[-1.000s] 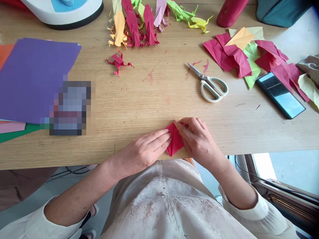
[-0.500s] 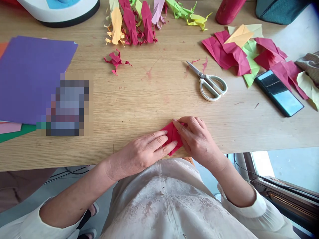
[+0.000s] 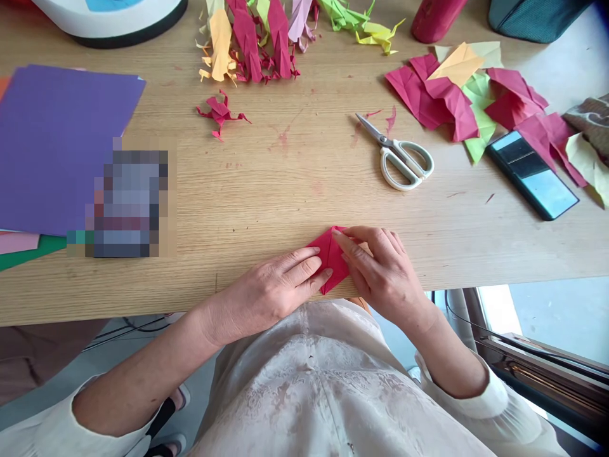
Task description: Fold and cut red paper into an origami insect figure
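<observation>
Close to the table's front edge lies a small folded piece of red origami paper point(image 3: 330, 260), roughly diamond-shaped with a crease down its middle. My left hand point(image 3: 280, 279) rests over its left side, fingers stretched out and lying flat on the paper. At its upper right, my right hand point(image 3: 387, 270) has its fingers bent and pressed together on the paper's top corner and right edge. The right thumb is mostly hidden. Beyond my hands, scissors point(image 3: 399, 152) with white handles lie with their blades closed.
Several folded paper figures point(image 3: 280, 41) line the back, with one red figure point(image 3: 221, 114) nearer. Creased paper sheets point(image 3: 423, 92) and a phone point(image 3: 533, 174) lie right. Purple paper point(image 3: 66, 146) tops a stack at left, beside a blurred-out object point(image 3: 128, 203). A red cylinder point(image 3: 435, 19) stands behind.
My right hand has shifted slightly right and down, uncovering the paper's top corner. My left fingertips have drawn back a little to the left. The paper stays in place.
</observation>
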The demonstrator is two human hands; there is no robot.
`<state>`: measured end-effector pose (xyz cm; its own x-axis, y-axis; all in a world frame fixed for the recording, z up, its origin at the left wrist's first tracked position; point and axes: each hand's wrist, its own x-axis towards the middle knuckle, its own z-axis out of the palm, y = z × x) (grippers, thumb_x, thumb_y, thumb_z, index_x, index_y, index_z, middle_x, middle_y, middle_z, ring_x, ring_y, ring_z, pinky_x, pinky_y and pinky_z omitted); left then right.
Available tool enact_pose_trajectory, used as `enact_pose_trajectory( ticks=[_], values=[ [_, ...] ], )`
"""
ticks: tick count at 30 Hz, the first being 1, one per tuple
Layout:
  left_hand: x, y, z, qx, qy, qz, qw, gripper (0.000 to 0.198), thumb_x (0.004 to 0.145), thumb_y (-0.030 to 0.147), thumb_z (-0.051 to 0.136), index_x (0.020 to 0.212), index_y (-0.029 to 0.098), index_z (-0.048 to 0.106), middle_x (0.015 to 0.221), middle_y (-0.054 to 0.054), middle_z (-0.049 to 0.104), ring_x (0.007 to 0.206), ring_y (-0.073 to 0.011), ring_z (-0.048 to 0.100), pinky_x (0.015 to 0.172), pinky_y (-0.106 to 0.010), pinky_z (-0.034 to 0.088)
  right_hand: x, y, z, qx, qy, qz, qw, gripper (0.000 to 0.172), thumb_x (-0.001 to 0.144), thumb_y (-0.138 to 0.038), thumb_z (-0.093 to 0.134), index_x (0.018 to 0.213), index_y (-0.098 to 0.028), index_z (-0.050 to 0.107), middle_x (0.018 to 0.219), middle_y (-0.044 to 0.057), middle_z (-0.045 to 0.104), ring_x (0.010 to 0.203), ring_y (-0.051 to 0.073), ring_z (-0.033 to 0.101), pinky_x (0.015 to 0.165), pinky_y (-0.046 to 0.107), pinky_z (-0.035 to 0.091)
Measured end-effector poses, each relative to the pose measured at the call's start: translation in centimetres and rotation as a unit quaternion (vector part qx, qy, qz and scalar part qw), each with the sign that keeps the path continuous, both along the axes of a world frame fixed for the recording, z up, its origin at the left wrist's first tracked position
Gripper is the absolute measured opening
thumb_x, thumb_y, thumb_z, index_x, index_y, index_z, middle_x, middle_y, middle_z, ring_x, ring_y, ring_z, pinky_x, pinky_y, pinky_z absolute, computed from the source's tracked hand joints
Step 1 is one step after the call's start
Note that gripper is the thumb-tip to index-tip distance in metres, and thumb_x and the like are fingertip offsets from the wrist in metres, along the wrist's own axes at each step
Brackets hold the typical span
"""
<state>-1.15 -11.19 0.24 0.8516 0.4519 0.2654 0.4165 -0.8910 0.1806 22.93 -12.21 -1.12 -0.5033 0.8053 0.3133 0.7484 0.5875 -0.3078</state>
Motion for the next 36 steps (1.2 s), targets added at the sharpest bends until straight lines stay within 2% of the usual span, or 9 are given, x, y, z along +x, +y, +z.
enact_pose_trajectory(
  ticks=[4, 7, 10, 19, 25, 30, 33, 36],
  values=[
    [0.3, -0.7, 0.2, 0.015, 0.018, 0.023, 0.999, 0.032, 0.100, 0.011, 0.049, 0.129, 0.008, 0.061, 0.127, -0.014, 0.065, 0.126, -0.0251, 0.059, 0.107, -0.037, 0.054, 0.4, -2.6, 0.2, 0.017, 0.044, 0.019, 0.999, 0.042, 0.094, -0.006, 0.054, 0.133, -0.021, 0.058, 0.117, 0.013, 0.066, 0.096, 0.025, 0.060, 0.081, 0.042, 0.049],
    [0.6, -1.3, 0.3, 0.010, 0.035, 0.045, 0.998, 0.034, 0.100, 0.011, 0.047, 0.130, 0.008, 0.061, 0.131, -0.015, 0.063, 0.128, -0.0270, 0.056, 0.104, -0.038, 0.055, 0.4, -4.3, -0.1, 0.019, 0.069, 0.041, 0.997, 0.035, 0.092, -0.002, 0.056, 0.121, -0.018, 0.065, 0.113, 0.012, 0.070, 0.100, 0.023, 0.063, 0.087, 0.042, 0.050],
    [0.8, -1.6, 0.3, -0.001, 0.044, 0.057, 0.997, 0.035, 0.099, 0.012, 0.049, 0.132, 0.009, 0.060, 0.134, -0.015, 0.062, 0.130, -0.0271, 0.054, 0.103, -0.037, 0.055, 0.2, -5.1, -0.6, 0.025, 0.066, 0.045, 0.997, 0.031, 0.092, -0.002, 0.057, 0.118, -0.017, 0.067, 0.113, 0.011, 0.071, 0.102, 0.022, 0.065, 0.091, 0.042, 0.051],
    [0.8, -1.7, 0.3, -0.009, 0.053, 0.061, 0.997, 0.036, 0.099, 0.013, 0.049, 0.134, 0.010, 0.059, 0.135, -0.014, 0.062, 0.131, -0.0270, 0.053, 0.101, -0.037, 0.056, -0.5, -5.8, -1.2, 0.055, 0.087, 0.025, 0.994, 0.029, 0.090, -0.009, 0.061, 0.115, -0.020, 0.068, 0.105, 0.009, 0.071, 0.097, 0.022, 0.063, 0.085, 0.041, 0.055],
    [0.9, -1.8, 0.1, -0.024, 0.031, 0.070, 0.997, 0.036, 0.099, 0.013, 0.049, 0.133, 0.009, 0.059, 0.133, -0.013, 0.063, 0.131, -0.0270, 0.052, 0.104, -0.037, 0.055, -0.8, -5.6, -1.5, 0.048, 0.070, 0.035, 0.996, 0.034, 0.091, -0.012, 0.062, 0.125, -0.018, 0.065, 0.110, 0.011, 0.071, 0.101, 0.023, 0.063, 0.087, 0.041, 0.054],
    [1.1, -1.9, 0.0, -0.035, 0.025, 0.081, 0.996, 0.037, 0.100, 0.012, 0.046, 0.135, 0.008, 0.057, 0.133, -0.013, 0.064, 0.131, -0.0265, 0.053, 0.105, -0.038, 0.054, -1.1, -5.7, -1.8, 0.063, 0.067, 0.023, 0.995, 0.030, 0.091, -0.012, 0.063, 0.120, -0.017, 0.067, 0.108, 0.011, 0.073, 0.099, 0.023, 0.063, 0.087, 0.041, 0.054],
    [1.1, -2.0, -0.2, -0.032, 0.018, 0.082, 0.996, 0.037, 0.100, 0.012, 0.047, 0.136, 0.007, 0.057, 0.137, -0.014, 0.062, 0.134, -0.0266, 0.052, 0.110, -0.040, 0.051, -1.3, -5.7, -1.8, 0.074, 0.077, 0.015, 0.994, 0.027, 0.091, -0.010, 0.063, 0.116, -0.019, 0.068, 0.107, 0.008, 0.074, 0.097, 0.021, 0.064, 0.087, 0.040, 0.054],
    [1.0, -1.9, -0.4, -0.018, 0.010, 0.069, 0.997, 0.039, 0.099, 0.009, 0.047, 0.136, 0.005, 0.055, 0.145, -0.017, 0.056, 0.141, -0.0283, 0.047, 0.116, -0.044, 0.045, -1.5, -5.7, -1.9, 0.075, 0.089, 0.019, 0.993, 0.029, 0.089, -0.007, 0.063, 0.117, -0.016, 0.068, 0.109, 0.009, 0.075, 0.099, 0.021, 0.065, 0.087, 0.040, 0.053]
  ],
)
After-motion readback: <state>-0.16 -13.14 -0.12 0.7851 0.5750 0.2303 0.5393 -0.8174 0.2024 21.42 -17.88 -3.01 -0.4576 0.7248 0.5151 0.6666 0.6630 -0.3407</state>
